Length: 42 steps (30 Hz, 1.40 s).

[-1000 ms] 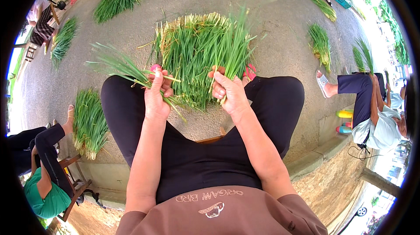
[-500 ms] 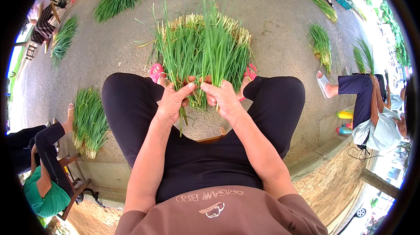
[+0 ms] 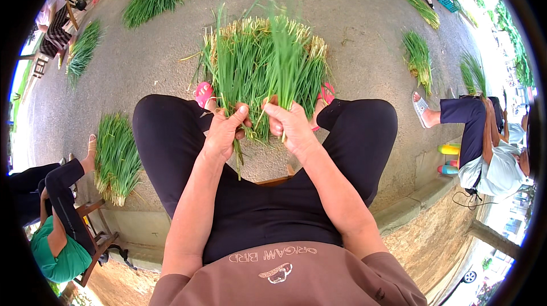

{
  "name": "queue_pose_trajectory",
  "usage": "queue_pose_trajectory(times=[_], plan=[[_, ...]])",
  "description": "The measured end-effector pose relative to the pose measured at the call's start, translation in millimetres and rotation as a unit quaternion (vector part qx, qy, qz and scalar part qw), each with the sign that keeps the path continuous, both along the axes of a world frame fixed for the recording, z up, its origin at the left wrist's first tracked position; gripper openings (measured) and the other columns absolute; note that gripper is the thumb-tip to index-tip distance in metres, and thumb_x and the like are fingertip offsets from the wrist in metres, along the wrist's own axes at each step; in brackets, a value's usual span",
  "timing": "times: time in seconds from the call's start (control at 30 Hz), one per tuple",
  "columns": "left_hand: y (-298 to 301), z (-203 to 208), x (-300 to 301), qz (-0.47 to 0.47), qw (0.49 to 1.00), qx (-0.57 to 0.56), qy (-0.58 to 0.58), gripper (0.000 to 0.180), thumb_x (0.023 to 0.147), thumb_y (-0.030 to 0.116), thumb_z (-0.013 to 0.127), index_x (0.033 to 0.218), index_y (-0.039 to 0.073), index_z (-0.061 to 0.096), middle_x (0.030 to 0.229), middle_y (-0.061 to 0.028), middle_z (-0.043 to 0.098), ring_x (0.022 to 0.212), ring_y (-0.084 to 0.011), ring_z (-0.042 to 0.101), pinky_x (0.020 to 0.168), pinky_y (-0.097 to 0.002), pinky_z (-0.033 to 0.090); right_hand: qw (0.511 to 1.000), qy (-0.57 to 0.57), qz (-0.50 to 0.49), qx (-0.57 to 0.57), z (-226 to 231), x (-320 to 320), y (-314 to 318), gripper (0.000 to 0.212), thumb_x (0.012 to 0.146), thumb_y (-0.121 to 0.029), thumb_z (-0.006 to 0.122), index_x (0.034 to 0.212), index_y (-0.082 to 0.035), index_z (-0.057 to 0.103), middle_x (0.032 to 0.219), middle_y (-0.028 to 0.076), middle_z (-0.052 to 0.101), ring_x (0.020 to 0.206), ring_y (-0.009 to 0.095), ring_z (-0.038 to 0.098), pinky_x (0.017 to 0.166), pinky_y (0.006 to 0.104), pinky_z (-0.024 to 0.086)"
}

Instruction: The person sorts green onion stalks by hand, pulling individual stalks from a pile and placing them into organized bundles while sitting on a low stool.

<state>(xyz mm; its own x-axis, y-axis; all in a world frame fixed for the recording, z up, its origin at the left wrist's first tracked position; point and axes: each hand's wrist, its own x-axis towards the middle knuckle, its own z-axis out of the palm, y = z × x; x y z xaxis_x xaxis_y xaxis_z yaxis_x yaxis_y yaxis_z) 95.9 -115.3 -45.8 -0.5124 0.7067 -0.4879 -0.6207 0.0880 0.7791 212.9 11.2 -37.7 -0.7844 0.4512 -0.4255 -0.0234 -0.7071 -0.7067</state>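
Between my knees a big pile of garlic chives (image 3: pixel 248 58) lies on the ground, pale root ends toward the far side. My left hand (image 3: pixel 224 130) is closed round a thin bunch of chives (image 3: pixel 226 75), whose lower ends hang below the fist. In my right hand (image 3: pixel 292 128) is a second bunch of chives (image 3: pixel 283 67), fuller and standing upright, its tops smeared by motion. The thumbs point at each other with a small gap between the hands. Both hands are above the pile's near edge, and the fingers are partly hidden behind the stalks.
My feet in pink sandals (image 3: pixel 204 95) flank the pile. Another chive heap (image 3: pixel 117 155) lies at the left by a person in a green shirt (image 3: pixel 60 252). On the right sits a person in a pale top (image 3: pixel 493 169). Several more heaps lie farther off on the pavement (image 3: pixel 364 38).
My hands have drawn slightly apart, widening the gap between the thumbs. The tops of the right bunch have shifted a little to the right. Both hands keep their hold.
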Motion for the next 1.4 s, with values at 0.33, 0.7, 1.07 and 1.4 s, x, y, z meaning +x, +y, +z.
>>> queue_pose_trajectory(times=[0.33, 0.7, 1.07, 1.4], plan=[[-3, -9, -11, 0.084, 0.995, 0.027, -0.039, 0.022, 0.089, 0.027, 0.064, 0.097, 0.009, 0.055, 0.094, -0.0048, 0.064, 0.066, -0.0084, 0.054, 0.046, -0.0188, 0.037, 0.995, 0.045, -0.085, -0.007, 3, 2, 15, 0.014, 0.085, -0.011, 0.065, 0.096, -0.004, 0.058, 0.072, -0.002, 0.056, 0.046, 0.003, 0.041, 0.041, 0.0191, 0.033], [5, 15, 6, -0.059, 0.998, -0.015, 0.007, 0.02, 0.083, 0.019, 0.07, 0.097, 0.009, 0.059, 0.075, 0.0022, 0.059, 0.062, -0.0056, 0.051, 0.046, -0.0187, 0.032, 0.999, 0.046, 0.02, -0.019, 0, 1, 3, 0.015, 0.086, -0.014, 0.065, 0.096, -0.007, 0.059, 0.059, -0.007, 0.045, 0.046, 0.003, 0.04, 0.042, 0.0187, 0.03], [-1, 5, 4, -0.051, 0.998, -0.018, 0.01, 0.021, 0.087, 0.022, 0.065, 0.103, 0.009, 0.06, 0.079, 0.0024, 0.058, 0.066, -0.0062, 0.052, 0.049, -0.0194, 0.033, 0.991, 0.041, -0.114, -0.047, 6, 7, 26, 0.009, 0.087, -0.012, 0.061, 0.096, -0.008, 0.058, 0.092, 0.011, 0.065, 0.076, 0.015, 0.062, 0.06, 0.0291, 0.054], [1, 6, 5, -0.006, 0.999, 0.048, -0.017, 0.024, 0.089, 0.015, 0.06, 0.113, 0.01, 0.06, 0.09, 0.0016, 0.059, 0.08, -0.0077, 0.055, 0.059, -0.0218, 0.042, 0.997, 0.072, -0.03, -0.03, 1, 1, 11, 0.009, 0.085, -0.008, 0.06, 0.089, -0.007, 0.053, 0.063, -0.003, 0.048, 0.048, 0.005, 0.042, 0.041, 0.0204, 0.032]])
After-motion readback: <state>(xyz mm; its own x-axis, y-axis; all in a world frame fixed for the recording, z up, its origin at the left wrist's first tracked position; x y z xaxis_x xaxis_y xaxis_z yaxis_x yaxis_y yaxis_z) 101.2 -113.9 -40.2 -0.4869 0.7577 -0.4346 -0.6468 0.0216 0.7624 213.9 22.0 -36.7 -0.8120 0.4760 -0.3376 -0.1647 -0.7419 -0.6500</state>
